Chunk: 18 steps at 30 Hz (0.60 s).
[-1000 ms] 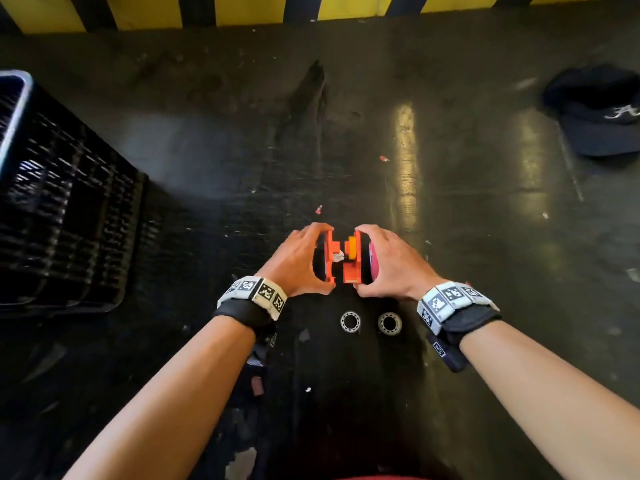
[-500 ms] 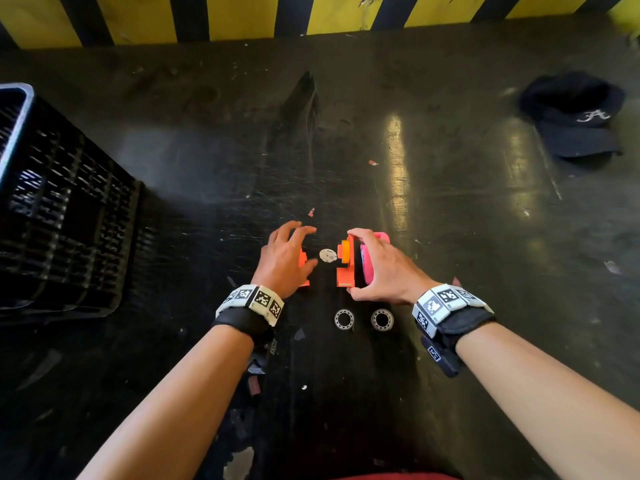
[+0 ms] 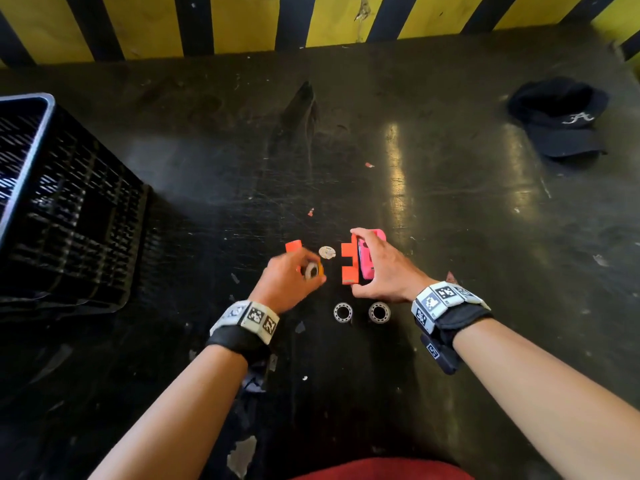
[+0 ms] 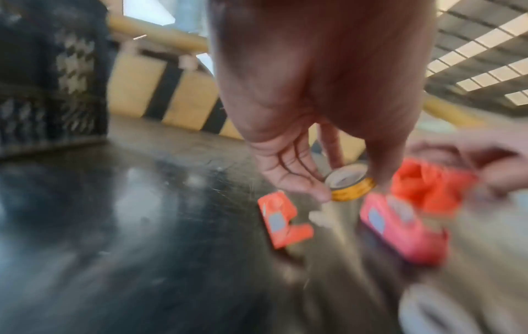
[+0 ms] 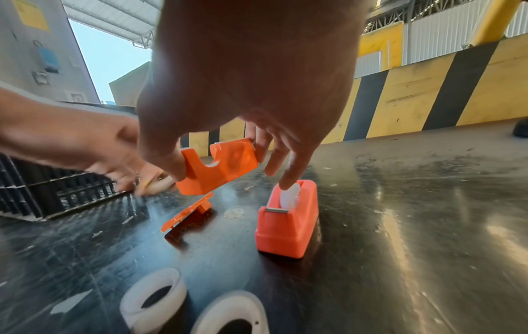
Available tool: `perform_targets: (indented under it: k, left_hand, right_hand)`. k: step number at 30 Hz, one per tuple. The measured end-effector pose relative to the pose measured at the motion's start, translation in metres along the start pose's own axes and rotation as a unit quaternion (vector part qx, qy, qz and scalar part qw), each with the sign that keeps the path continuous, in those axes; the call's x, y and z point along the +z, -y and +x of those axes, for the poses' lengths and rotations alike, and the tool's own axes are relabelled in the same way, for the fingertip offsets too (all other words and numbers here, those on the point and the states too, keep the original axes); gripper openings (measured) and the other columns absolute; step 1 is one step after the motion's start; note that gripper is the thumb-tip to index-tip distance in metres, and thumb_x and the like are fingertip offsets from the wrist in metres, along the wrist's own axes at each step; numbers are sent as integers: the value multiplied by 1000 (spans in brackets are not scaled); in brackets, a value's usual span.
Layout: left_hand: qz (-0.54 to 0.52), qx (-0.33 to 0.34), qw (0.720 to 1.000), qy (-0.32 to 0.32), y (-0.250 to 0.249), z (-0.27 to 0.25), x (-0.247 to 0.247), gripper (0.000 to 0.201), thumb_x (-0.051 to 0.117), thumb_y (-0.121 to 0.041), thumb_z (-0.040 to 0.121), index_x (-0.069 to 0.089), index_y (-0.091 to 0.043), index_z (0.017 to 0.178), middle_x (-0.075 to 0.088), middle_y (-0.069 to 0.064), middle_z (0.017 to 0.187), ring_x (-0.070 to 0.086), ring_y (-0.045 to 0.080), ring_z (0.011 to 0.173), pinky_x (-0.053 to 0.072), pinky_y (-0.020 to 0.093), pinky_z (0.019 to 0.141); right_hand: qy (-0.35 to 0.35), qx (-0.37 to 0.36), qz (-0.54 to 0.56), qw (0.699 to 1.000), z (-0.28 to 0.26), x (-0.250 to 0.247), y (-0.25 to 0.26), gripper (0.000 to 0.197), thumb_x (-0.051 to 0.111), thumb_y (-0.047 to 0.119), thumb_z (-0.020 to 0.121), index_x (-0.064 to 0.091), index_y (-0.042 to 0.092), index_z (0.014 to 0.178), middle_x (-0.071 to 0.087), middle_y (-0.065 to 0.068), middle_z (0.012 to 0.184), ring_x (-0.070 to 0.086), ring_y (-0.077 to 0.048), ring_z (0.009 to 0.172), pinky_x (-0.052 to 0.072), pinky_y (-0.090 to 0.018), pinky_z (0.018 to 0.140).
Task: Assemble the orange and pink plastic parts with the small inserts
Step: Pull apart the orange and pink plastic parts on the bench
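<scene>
Orange plastic half-shell (image 5: pixel 218 167), notched on top, is pinched off the floor in the right hand (image 3: pixel 388 268), one finger touching the pink plastic dispenser (image 5: pixel 288 220) standing beside it. Left hand (image 3: pixel 287 282) pinches a small yellow-rimmed tape roll (image 4: pixel 350 185), which judging by the task next needs seating between the shells. Work surface is scuffed black floor (image 3: pixel 450 375) before a yellow-and-black striped barrier (image 3: pixel 242 22).
</scene>
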<state>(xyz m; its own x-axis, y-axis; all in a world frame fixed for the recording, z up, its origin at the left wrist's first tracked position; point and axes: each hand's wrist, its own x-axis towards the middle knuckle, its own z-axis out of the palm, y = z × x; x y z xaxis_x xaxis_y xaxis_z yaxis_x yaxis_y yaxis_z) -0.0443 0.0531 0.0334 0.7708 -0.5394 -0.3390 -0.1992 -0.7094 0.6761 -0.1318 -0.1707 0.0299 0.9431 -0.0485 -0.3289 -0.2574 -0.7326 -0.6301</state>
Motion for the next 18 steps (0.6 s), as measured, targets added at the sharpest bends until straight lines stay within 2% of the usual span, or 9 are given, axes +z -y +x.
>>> perform_targets:
  k: [3, 5, 8, 11, 14, 16, 18]
  left_hand:
    - [156, -7, 986, 52, 27, -23, 19, 41, 79, -38, 84, 65, -31, 122, 63, -4, 121, 67, 18, 106, 57, 35, 91]
    - [213, -36, 974, 68, 40, -31, 28, 46, 75, -42, 86, 60, -33, 129, 60, -3, 126, 64, 21, 112, 56, 40, 91]
    - [257, -41, 965, 37, 49, -35, 35, 55, 73, -43, 88, 54, -28, 138, 57, 2, 133, 59, 23, 121, 55, 39, 91]
    - [267, 20, 963, -5, 40, -32, 40, 60, 74, -45, 86, 53, -27, 140, 55, 3, 140, 55, 24, 125, 54, 39, 95]
    - [277, 92, 953, 76, 22, -22, 50, 68, 76, -43, 84, 48, -30, 144, 50, 3, 147, 48, 24, 136, 50, 44, 105]
    - [287, 108, 942, 139, 8, -16, 60, 72, 77, -40, 84, 44, -31, 148, 48, 3, 150, 47, 25, 137, 48, 48, 109]
    - [293, 111, 935, 164, -1, -11, 68, 67, 75, -36, 88, 45, -31, 148, 49, 3, 149, 50, 25, 134, 48, 46, 108]
  right_hand:
    - [12, 7, 1, 1000, -5, 4, -2, 107, 84, 34, 70, 21, 24, 156, 47, -10, 150, 51, -30, 133, 45, -35, 102]
    - [18, 9, 4, 1000, -8, 8, -2, 108, 83, 35, 70, 19, 26, 157, 46, -9, 152, 54, -31, 131, 48, -39, 102]
    - [24, 5, 5, 1000, -13, 12, -1, 108, 84, 34, 73, 18, 25, 159, 39, -8, 160, 50, -30, 137, 46, -39, 104]
    - [24, 5, 13, 1000, -16, 13, -2, 109, 84, 34, 75, 17, 26, 160, 35, -8, 164, 49, -31, 139, 45, -40, 106]
    - [14, 14, 25, 999, -19, 10, -6, 109, 84, 34, 75, 17, 26, 161, 33, -7, 165, 43, -31, 145, 42, -42, 110]
    - [11, 19, 32, 999, -22, 9, -10, 109, 82, 37, 73, 17, 28, 161, 34, -7, 165, 43, -30, 145, 42, -42, 111]
    - [9, 19, 34, 999, -26, 8, -13, 110, 80, 42, 71, 17, 30, 160, 35, -6, 165, 45, -29, 143, 44, -44, 111]
